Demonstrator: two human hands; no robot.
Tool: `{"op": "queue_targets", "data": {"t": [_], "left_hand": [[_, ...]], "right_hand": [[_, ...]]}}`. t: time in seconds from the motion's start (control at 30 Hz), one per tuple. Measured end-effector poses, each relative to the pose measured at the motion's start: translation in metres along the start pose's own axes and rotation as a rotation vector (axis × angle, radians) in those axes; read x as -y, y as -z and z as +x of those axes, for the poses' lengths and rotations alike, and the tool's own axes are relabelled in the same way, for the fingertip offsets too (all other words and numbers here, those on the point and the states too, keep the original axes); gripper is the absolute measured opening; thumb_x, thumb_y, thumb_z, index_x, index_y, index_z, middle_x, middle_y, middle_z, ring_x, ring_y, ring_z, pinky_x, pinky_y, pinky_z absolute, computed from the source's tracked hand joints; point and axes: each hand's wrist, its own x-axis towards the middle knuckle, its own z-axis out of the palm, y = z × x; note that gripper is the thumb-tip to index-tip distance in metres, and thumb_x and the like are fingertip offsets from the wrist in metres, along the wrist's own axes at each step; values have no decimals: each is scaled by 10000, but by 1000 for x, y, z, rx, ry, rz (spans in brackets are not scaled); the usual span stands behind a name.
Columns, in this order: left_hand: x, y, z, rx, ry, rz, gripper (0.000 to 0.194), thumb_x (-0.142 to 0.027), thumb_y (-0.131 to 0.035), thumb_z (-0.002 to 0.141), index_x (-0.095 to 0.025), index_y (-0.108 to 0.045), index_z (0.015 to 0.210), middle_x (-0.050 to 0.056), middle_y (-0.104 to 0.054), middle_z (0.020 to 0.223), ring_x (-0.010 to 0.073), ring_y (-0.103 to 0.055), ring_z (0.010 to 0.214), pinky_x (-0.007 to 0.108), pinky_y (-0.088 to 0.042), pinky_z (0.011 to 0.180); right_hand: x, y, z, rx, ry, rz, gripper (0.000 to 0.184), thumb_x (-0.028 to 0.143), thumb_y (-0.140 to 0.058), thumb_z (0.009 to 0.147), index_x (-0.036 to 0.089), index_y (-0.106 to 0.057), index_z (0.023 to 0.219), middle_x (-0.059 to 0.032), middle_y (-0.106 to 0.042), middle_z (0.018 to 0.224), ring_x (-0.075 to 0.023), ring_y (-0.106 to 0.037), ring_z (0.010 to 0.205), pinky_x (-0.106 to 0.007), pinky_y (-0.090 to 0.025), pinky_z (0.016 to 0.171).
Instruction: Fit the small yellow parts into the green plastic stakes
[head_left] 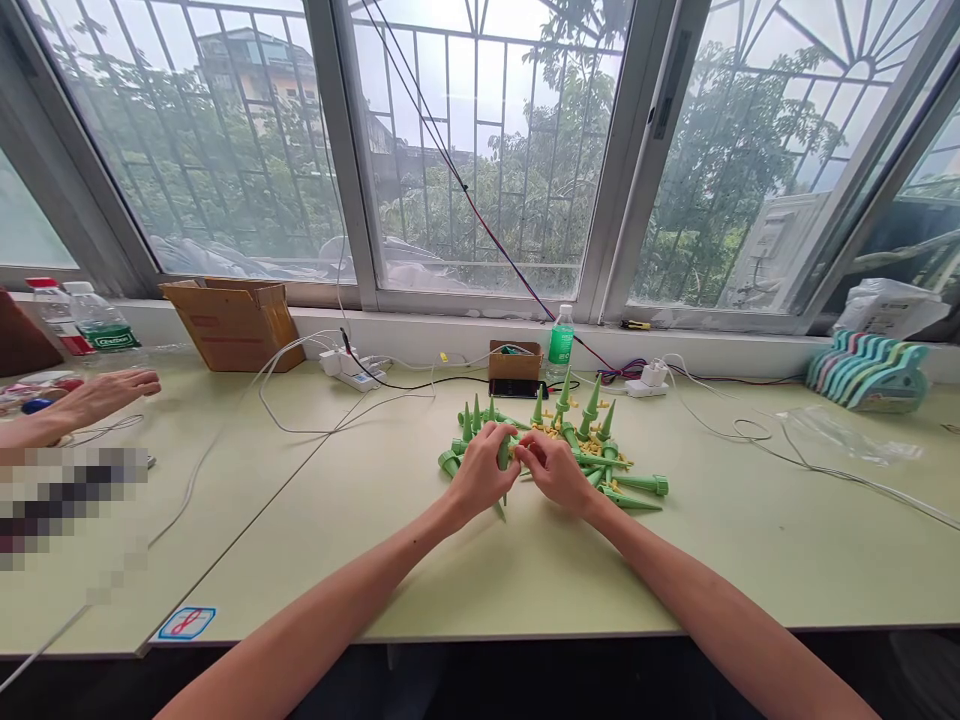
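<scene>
My left hand (480,470) is closed around a green plastic spike (503,453), its pointed end downward above the table. Close against it, my right hand (556,470) pinches at the spike's side. A bit of yellow shows between its fingertips, perhaps a small yellow plastic part, but most of it is hidden. Around and behind both hands lies a pile of similar green spikes (636,483), some standing point up and others on their sides. Small yellow parts (602,404) are scattered among them.
Behind the pile are a small cardboard box (516,357), a phone (517,388) and a green-labelled bottle (560,345). Cables and a power strip (360,375) run along the back. Teal hangers (870,372) stand right. Another person's hand (112,398) reaches in from the left, near a carton (236,325).
</scene>
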Motion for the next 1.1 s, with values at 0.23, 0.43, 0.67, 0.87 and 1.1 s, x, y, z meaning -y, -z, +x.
{"op": "queue_targets", "data": {"t": [0.23,0.43,0.67,0.87,1.1], "left_hand": [[0,0,-1,29,-1,-9,249,-147,-565,756,-195,-564,1000,30,-539,918,130,-530,714,251,-439,636],[1,-1,-1,31,-17,-34,251,-167,-551,786,-202,-561,1034,34,-542,943,133,-538,727,256,-453,640],[-2,1,-1,41,-17,-37,226,-191,-555,801,-204,-562,1027,38,-549,971,145,-554,769,268,-468,662],[-4,1,-2,39,-34,-31,231,-190,-554,809,-203,-562,1039,47,-552,973,151,-558,768,282,-477,671],[-5,2,-3,47,-58,-23,237,-196,-545,826,-210,-555,1062,52,-549,982,154,-569,771,276,-482,656]], "right_hand": [[-3,-1,1,3,33,11,197,279,-438,927,189,-501,764,17,-521,657,-113,-419,562,-232,-317,548],[-6,-1,1,13,44,-21,269,295,-395,950,190,-470,714,24,-476,629,-110,-380,550,-240,-291,542],[-10,-2,1,-7,53,-66,325,335,-384,959,195,-395,667,42,-383,575,-103,-310,518,-245,-254,520],[-9,-1,1,-6,48,-71,334,341,-378,963,195,-407,665,33,-420,594,-105,-328,531,-244,-272,530],[-8,-1,1,-7,35,-82,378,392,-351,967,194,-412,651,28,-415,583,-109,-330,528,-246,-280,528]]}}
